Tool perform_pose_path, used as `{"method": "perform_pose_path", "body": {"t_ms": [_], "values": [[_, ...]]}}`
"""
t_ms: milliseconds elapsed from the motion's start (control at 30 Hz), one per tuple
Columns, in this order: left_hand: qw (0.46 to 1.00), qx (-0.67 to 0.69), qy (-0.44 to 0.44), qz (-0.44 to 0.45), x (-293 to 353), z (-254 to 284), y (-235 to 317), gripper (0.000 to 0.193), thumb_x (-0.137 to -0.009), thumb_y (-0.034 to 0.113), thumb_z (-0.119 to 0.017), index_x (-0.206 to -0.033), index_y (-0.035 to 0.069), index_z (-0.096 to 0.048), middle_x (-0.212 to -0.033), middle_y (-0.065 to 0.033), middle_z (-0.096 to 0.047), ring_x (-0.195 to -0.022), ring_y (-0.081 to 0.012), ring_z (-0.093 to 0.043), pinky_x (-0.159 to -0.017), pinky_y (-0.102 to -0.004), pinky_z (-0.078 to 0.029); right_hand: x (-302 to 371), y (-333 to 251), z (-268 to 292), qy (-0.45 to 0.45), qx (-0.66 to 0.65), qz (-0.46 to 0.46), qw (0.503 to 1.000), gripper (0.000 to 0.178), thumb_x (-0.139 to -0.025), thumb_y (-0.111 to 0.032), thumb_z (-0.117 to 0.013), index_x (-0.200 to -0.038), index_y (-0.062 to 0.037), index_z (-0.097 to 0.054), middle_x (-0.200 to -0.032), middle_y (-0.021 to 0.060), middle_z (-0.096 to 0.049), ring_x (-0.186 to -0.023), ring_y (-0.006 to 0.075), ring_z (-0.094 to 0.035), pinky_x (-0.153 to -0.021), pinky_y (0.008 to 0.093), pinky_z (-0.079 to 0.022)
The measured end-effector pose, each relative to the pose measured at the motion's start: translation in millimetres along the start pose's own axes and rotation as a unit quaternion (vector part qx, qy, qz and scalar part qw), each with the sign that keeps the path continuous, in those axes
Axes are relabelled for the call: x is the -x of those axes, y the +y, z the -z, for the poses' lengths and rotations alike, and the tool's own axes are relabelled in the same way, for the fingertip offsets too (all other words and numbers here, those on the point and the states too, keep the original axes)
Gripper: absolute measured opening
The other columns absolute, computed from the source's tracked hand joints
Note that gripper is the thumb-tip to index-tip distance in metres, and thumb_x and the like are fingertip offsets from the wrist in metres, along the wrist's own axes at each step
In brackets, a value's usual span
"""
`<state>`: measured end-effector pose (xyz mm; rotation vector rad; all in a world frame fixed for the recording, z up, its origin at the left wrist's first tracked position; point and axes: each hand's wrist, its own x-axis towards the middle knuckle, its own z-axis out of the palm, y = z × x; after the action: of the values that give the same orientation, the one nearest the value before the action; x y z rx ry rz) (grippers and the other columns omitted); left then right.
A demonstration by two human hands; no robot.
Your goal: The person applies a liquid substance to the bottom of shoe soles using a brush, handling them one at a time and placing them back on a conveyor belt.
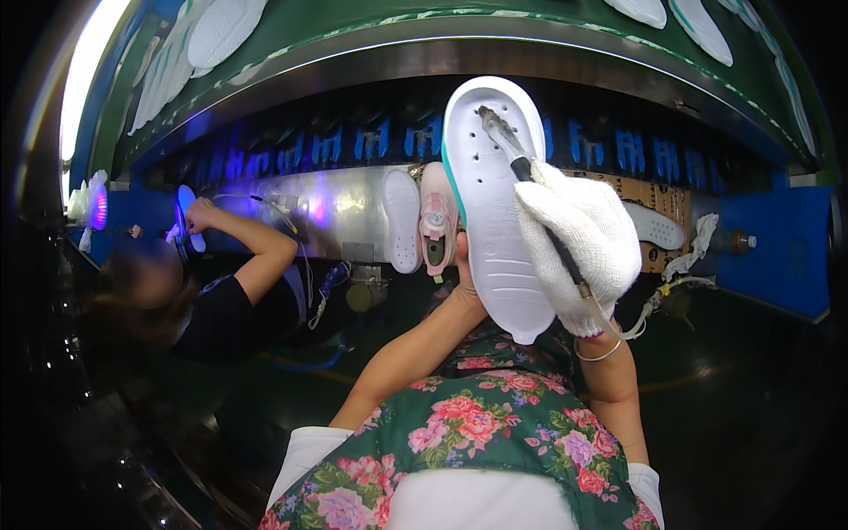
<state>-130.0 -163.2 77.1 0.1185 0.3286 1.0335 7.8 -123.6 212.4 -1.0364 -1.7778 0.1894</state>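
A white shoe sole (pixel 503 256) with a raised rim and a green stripe on its edge is held up in front of me. My bare left hand (pixel 466 276) grips it by its left side, most of the fingers hidden behind it. In a white knit glove, my right hand (pixel 583 238) is closed around a brush (pixel 505 137) with a thin hose running from its rear end. The bristles are at the sole's wide far end, among small holes; whether they press on it I cannot tell.
Left of the sole, a pink shoe (pixel 436 216) and another white sole (pixel 403 221) lie on a metal shelf (pixel 344 208). A pale sole (pixel 654 225) rests on the right. Beyond runs a green conveyor (pixel 548 31) carrying soles. A co-worker (pixel 221 274) handles a sole at left.
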Motion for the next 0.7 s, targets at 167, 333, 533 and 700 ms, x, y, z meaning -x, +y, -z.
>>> {"method": "perform_pose_path", "body": {"t_ms": [167, 333, 533, 700], "values": [[0.995, 0.064, 0.002, 0.075, -9, 23, -17, 0.113, -0.074, 0.076, -0.073, -0.159, 0.012, -0.034, -0.155, -0.0173, -0.047, -0.140, -0.0363, -0.049, -0.120, -0.0529, -0.039, 9, -12, -15, 0.023, -0.033, -0.058, 0.997, 0.033, -0.074, 0.001, -0.080, -0.106, -0.0028, -0.078, -0.102, 0.0166, -0.076, -0.085, 0.0306, -0.074, -0.079, 0.0371, -0.058], [0.998, -0.013, 0.040, 0.047, -6, 5, -7, 0.113, -0.078, 0.083, -0.063, -0.160, 0.013, -0.032, -0.158, -0.0169, -0.043, -0.143, -0.0356, -0.046, -0.122, -0.0529, -0.036, 16, -16, -18, 0.078, -0.067, -0.169, 0.980, 0.022, -0.078, 0.002, -0.078, -0.100, 0.0000, -0.078, -0.102, 0.0164, -0.078, -0.087, 0.0260, -0.074, -0.082, 0.0357, -0.058], [0.989, 0.113, 0.018, 0.092, -13, 41, -24, 0.108, -0.081, 0.086, -0.055, -0.159, 0.014, -0.034, -0.158, -0.0160, -0.045, -0.142, -0.0346, -0.048, -0.122, -0.0514, -0.036, 16, -26, -26, 0.048, -0.075, -0.123, 0.988, 0.022, -0.077, 0.003, -0.079, -0.099, -0.0026, -0.078, -0.096, 0.0155, -0.077, -0.085, 0.0272, -0.074, -0.078, 0.0351, -0.057], [0.997, -0.040, 0.042, 0.055, -10, 5, -3, 0.110, -0.081, 0.087, -0.053, -0.161, 0.015, -0.032, -0.159, -0.0154, -0.043, -0.142, -0.0347, -0.047, -0.121, -0.0517, -0.036, 20, -19, -20, 0.072, -0.069, -0.163, 0.981, 0.023, -0.079, 0.004, -0.077, -0.101, -0.0004, -0.077, -0.100, 0.0165, -0.077, -0.084, 0.0266, -0.073, -0.078, 0.0345, -0.057]]}}
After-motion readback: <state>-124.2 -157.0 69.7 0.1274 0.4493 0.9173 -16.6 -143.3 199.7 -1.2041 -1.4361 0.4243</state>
